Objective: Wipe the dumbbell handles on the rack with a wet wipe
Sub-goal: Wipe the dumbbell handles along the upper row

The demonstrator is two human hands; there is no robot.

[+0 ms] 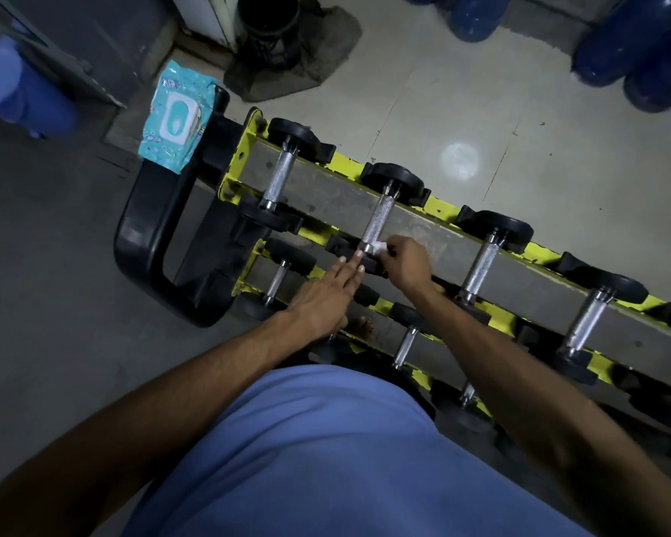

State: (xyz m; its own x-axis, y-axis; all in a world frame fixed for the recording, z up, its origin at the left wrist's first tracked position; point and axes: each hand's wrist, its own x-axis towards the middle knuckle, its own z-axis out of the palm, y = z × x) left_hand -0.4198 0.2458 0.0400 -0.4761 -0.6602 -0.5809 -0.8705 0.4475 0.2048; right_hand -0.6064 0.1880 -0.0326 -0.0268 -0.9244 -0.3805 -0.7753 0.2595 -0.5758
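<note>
My right hand (405, 261) is at the top tier of the yellow rack (444, 206), its fingers (394, 242) curled in and pinching a small bunched white wet wipe (378, 248) against the near end of the second dumbbell handle (378, 219), right where the knurled steel meets the black weight head on my side. My left hand (324, 300) reaches in beside it with the fingers (351, 271) held straight and close together, their tips lying on that same black head, just beside the wipe. The dumbbell sits crosswise in its cradle. Another knurled handle (279, 178) lies to its left and two more, one near (481, 265) and one farther along (587, 317), lie to its right on the same tier. Smaller dumbbells (403, 344) sit on the lower tier beneath my forearms. The teal pack of wipes (175, 118) rests with its flap closed on the black end frame (152, 226) at the rack's left end, well apart from my hands. Beyond the rack is a pale tiled floor (520, 110) with a round spot of light on it and dark blue containers (636, 44) at the far edge.
</note>
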